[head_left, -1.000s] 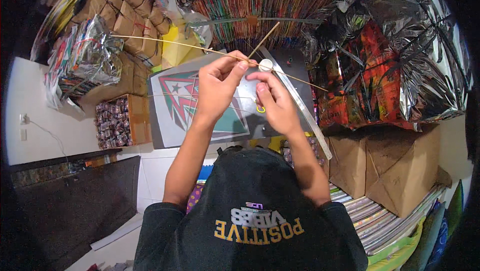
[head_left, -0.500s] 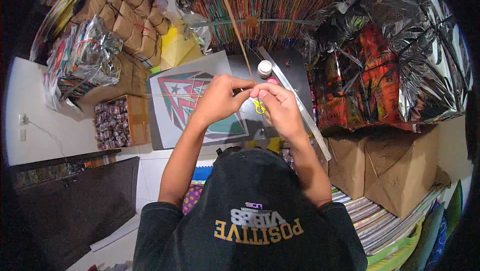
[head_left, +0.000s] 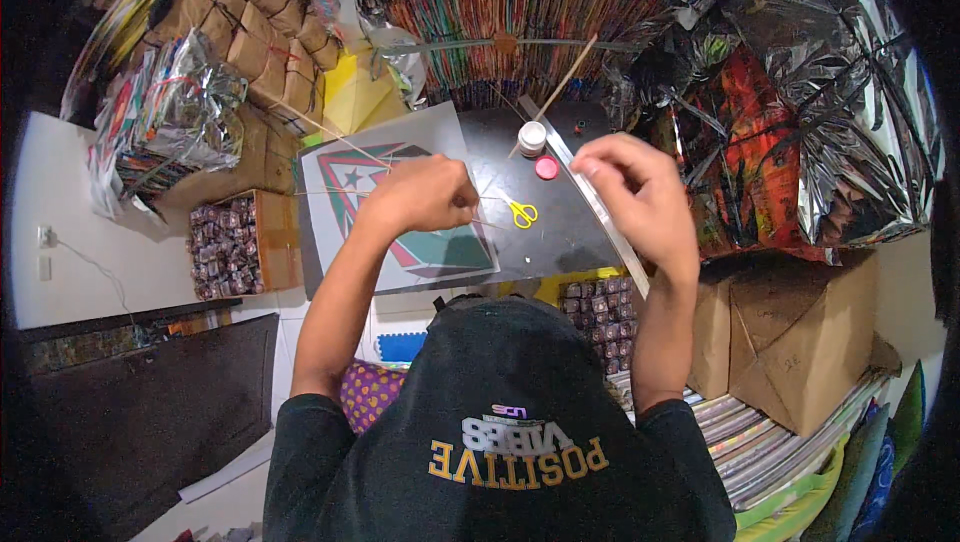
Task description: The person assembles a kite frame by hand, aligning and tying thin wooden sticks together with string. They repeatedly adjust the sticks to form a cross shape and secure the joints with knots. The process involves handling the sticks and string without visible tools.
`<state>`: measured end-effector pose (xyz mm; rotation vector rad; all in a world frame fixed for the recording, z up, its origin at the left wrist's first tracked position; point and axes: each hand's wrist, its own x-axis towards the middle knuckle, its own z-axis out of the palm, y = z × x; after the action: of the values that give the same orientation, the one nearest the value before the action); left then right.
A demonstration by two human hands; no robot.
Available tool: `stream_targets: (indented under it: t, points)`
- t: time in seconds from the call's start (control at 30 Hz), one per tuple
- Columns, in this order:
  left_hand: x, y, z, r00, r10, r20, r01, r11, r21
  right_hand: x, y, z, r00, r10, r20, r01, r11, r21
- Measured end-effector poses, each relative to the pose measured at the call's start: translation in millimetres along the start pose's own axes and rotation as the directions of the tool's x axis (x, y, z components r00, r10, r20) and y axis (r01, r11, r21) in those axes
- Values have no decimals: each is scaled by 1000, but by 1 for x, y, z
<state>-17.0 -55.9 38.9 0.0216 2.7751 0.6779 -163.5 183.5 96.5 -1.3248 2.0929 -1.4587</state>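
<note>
My left hand (head_left: 425, 194) is closed over a white sheet (head_left: 445, 137) printed with a red and green star design. A thin bamboo stick (head_left: 315, 122) slants from the upper left into that hand. My right hand (head_left: 645, 197) is raised above the metal ruler (head_left: 595, 204) at the table's right side, thumb and fingers pinched. Whatever it may hold is too small to make out. Between the hands lie yellow-handled scissors (head_left: 524, 214) and a pink lid (head_left: 546, 167). Beside the lid stands an open white jar (head_left: 532, 136). Another bamboo stick (head_left: 570, 75) slants past the jar.
The dark table (head_left: 485, 127) is bordered at the back by densely stacked colourful sheets (head_left: 500, 7). Large plastic-wrapped bundles (head_left: 730, 142) crowd the right. A cardboard box of small wrapped packs (head_left: 275, 242) sits to the left, under brown paper parcels (head_left: 255, 52).
My hands, together before, are now apart: the right moved right, the left slightly left. The long stick upright between them is gone from there; sticks now slant past the jar and from my left hand.
</note>
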Motion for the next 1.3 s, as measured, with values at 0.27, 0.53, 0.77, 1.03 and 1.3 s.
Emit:
stream_targets:
  t: [0.27, 0.53, 0.77, 1.03, 1.3]
  points:
    - [9, 11, 26, 922, 311, 228, -223, 912, -344, 24, 13, 20, 959, -96, -268, 9, 952, -307]
    - [-1, 7, 31, 917, 340, 211, -176, 816, -550, 0, 26, 46, 988, -60, -140, 27, 973, -228]
    - [-3, 6, 28, 926, 332, 182, -175, 802, -571, -27, 45, 63, 951, 262, -165, -244, 962, 121]
    - [-2, 12, 24, 939, 308, 154, -181, 821, -542, -40, 69, 84, 923, 382, -34, -306, 788, 535]
    - [3, 7, 35, 934, 327, 145, -203, 819, -537, -42, 73, 91, 906, 418, -66, -339, 810, 479]
